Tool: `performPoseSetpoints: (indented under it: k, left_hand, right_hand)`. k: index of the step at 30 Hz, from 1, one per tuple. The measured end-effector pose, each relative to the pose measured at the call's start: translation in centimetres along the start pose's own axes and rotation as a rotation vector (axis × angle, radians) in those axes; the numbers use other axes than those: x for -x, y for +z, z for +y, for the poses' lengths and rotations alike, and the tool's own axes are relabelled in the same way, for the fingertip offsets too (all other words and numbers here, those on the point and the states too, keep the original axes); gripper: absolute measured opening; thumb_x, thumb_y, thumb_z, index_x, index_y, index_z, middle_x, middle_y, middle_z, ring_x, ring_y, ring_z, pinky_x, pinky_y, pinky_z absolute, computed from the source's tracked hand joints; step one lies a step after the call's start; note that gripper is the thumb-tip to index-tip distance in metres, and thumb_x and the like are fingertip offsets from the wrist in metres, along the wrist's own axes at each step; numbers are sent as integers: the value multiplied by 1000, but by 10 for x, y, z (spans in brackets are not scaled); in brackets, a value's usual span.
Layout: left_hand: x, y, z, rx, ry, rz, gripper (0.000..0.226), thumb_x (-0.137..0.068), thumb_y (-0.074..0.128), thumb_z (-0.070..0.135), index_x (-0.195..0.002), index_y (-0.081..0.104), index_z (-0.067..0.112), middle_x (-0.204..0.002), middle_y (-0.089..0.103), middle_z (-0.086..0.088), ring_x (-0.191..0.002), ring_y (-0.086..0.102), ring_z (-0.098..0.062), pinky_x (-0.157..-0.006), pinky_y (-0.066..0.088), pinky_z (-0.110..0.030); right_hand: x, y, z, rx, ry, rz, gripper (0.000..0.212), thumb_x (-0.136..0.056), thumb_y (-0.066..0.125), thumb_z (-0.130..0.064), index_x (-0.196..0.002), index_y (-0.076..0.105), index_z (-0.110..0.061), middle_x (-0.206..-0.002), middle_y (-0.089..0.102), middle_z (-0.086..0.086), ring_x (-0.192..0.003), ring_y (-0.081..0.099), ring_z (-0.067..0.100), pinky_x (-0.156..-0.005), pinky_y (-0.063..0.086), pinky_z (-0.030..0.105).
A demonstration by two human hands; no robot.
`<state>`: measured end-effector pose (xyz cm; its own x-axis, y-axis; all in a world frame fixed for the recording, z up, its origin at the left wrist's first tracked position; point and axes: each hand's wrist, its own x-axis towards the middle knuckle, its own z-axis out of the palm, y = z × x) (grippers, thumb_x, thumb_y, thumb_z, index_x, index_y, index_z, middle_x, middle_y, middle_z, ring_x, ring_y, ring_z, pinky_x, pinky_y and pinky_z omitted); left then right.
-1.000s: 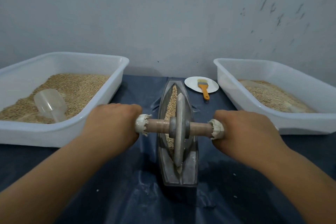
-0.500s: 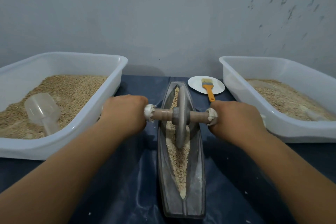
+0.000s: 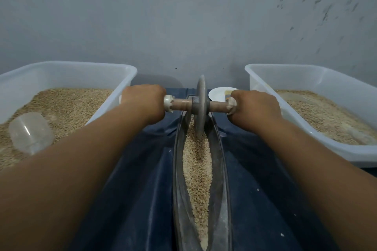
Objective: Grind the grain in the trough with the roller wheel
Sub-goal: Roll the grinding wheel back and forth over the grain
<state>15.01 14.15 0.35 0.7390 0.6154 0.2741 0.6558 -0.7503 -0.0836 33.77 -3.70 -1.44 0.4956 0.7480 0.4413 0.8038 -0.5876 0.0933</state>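
A long grey metal trough [image 3: 221,179] runs away from me down the middle of the table, with a strip of pale grain [image 3: 196,169] along its groove. The grey roller wheel [image 3: 200,106] stands upright at the trough's far end, on a wooden axle [image 3: 181,104]. My left hand [image 3: 145,102] grips the axle's left end. My right hand [image 3: 255,106] grips its right end. Both arms are stretched far forward. The ends of the axle are hidden inside my fists.
A white tub [image 3: 124,79] of grain with a clear plastic scoop [image 3: 30,132] sits at the left. A second white tub [image 3: 257,75] of grain sits at the right. A white plate [image 3: 218,93] lies behind the wheel. A dark blue cloth [image 3: 142,169] covers the table.
Both hands have pushed the wheel away from me, from the trough's near end to its far end. The grain along the near part of the groove has come into view.
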Motion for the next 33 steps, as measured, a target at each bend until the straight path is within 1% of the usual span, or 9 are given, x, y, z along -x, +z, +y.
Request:
performPoseSetpoints:
  k: [5,8,11,13,16,20,24,29,33]
  left_hand:
    - [3,-1,2,-9,26,21,13,-75,63,26,-74,50,28,-68,55,5,-63,54,-18,-56,35,-28]
    - [11,1,1,19,8,-25,17,-75,64,25,-71,48,27,-69,56,5,-63,53,-16,-56,36,-28]
    - [27,9,-1,59,-18,-59,18,-73,65,23,-71,47,28,-71,56,6,-66,55,-15,-61,41,-30]
    - [40,14,-3,79,-39,-73,20,-72,64,24,-69,45,29,-71,55,7,-66,54,-14,-61,42,-30]
    - [59,18,-6,79,-46,-77,17,-71,62,27,-70,45,30,-69,54,8,-64,53,-12,-57,39,-27]
    - [81,14,-6,68,-33,-51,14,-72,60,28,-74,47,31,-69,54,9,-65,54,-13,-57,40,-27]
    - [103,4,-5,42,7,5,13,-74,58,27,-74,46,30,-67,54,8,-64,53,-13,-57,42,-27]
    - [130,-5,-5,0,43,76,13,-76,57,31,-73,45,29,-63,50,9,-60,49,-10,-53,35,-26]
    - [147,-17,-8,33,9,-28,14,-75,57,34,-74,44,29,-65,53,10,-61,51,-6,-53,37,-25]
  right_hand:
    - [4,6,1,4,12,-9,8,-74,55,-31,-78,56,-24,-56,42,-9,-50,36,17,-48,26,25]
    - [11,2,-2,11,-1,-14,12,-74,54,-31,-85,58,-27,-61,50,-8,-53,39,18,-51,30,26]
    - [21,-4,-8,54,-38,3,14,-74,53,-33,-85,60,-27,-56,38,-9,-54,42,21,-47,24,24]
    - [29,-9,-12,105,-54,12,9,-73,57,-34,-74,53,-26,-52,31,-9,-47,33,17,-45,15,23]
    - [43,-17,-17,169,-72,4,25,-72,61,-35,-67,38,-29,-49,28,-9,-44,23,11,-45,11,24]
    - [65,-27,-21,150,-57,-22,32,-76,56,-37,-62,30,-26,-51,37,-8,-45,31,11,-45,15,25]
    - [90,-42,-21,121,-36,-56,27,-77,56,-41,-68,34,-30,-55,39,-10,-47,31,8,-44,18,25]
    - [118,-62,-26,81,-45,-97,22,-76,58,-44,-76,39,-33,-59,41,-11,-53,39,10,-45,22,26]
    - [132,-81,-27,78,-63,-96,27,-78,57,-45,-69,34,-32,-58,43,-10,-51,37,4,-44,20,26]
